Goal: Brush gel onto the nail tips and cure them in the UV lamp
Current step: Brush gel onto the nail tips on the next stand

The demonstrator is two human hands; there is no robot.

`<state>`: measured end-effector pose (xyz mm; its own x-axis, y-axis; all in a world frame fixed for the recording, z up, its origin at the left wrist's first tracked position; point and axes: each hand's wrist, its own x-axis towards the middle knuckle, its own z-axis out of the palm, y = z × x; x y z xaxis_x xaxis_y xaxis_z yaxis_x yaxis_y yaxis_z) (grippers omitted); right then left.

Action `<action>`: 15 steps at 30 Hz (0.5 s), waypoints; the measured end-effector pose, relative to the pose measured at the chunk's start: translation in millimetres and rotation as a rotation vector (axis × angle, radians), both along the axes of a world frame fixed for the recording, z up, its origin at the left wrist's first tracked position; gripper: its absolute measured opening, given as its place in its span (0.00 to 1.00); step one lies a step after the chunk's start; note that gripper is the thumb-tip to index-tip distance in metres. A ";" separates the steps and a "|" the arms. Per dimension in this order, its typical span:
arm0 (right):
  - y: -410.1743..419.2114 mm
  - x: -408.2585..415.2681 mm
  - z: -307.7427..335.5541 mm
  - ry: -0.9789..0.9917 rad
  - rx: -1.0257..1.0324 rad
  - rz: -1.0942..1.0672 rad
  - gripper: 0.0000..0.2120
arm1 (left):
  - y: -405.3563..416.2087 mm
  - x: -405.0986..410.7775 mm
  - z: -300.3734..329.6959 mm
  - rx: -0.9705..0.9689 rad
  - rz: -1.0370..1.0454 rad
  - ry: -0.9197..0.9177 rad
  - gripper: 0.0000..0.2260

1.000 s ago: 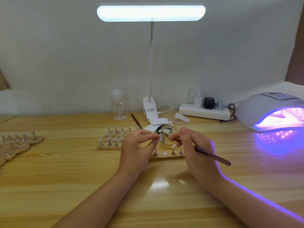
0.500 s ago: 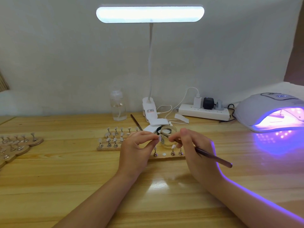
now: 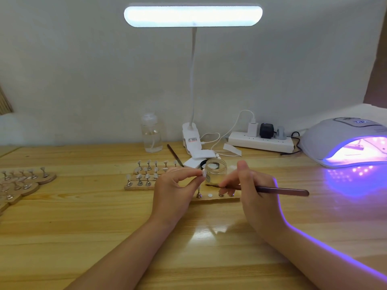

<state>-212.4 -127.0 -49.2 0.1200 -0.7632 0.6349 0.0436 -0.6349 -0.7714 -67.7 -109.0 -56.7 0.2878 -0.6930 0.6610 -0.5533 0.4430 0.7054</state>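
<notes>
Left hand (image 3: 174,186), just left of centre: thumb and forefinger pinched on a small pale nail tip (image 3: 203,173), raised just beside the clear gel jar (image 3: 215,171) at its 9 o'clock. Right hand (image 3: 254,192), fingers curled round a dark brush (image 3: 280,190), handle pointing to 3 o'clock, bristle end lying near the jar's foot at its 6 o'clock, below the held tip and not touching it. Under both hands, a wooden strip (image 3: 211,198) carrying small metal stands and one white dot. At 10 o'clock from the jar, more wooden strips with nail tips on stands (image 3: 146,174). Far out at 9 o'clock, round wooden holders (image 3: 27,181) with further stands. At 2 o'clock, against the table edge, the UV lamp (image 3: 347,141), lit violet inside, glow spilling onto the wooden table (image 3: 83,227). At 12 o'clock, a clip desk lamp (image 3: 192,15) shining, clear bottle (image 3: 151,132) to its left, power strip (image 3: 260,141) to its right, second brush (image 3: 174,152) lying near the clip.
</notes>
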 end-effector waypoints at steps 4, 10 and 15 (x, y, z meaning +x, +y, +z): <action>0.5 1.1 1.2 0.054 -0.044 -0.031 0.18 | 0.8 1.0 -0.8 0.018 -0.008 0.020 0.12; 1.3 1.2 1.6 0.022 -0.025 -0.022 0.17 | -0.2 2.0 -0.8 0.024 -0.004 0.020 0.14; 1.5 2.8 0.5 -0.023 0.069 0.030 0.21 | 0.0 1.9 -0.5 0.013 -0.006 0.004 0.15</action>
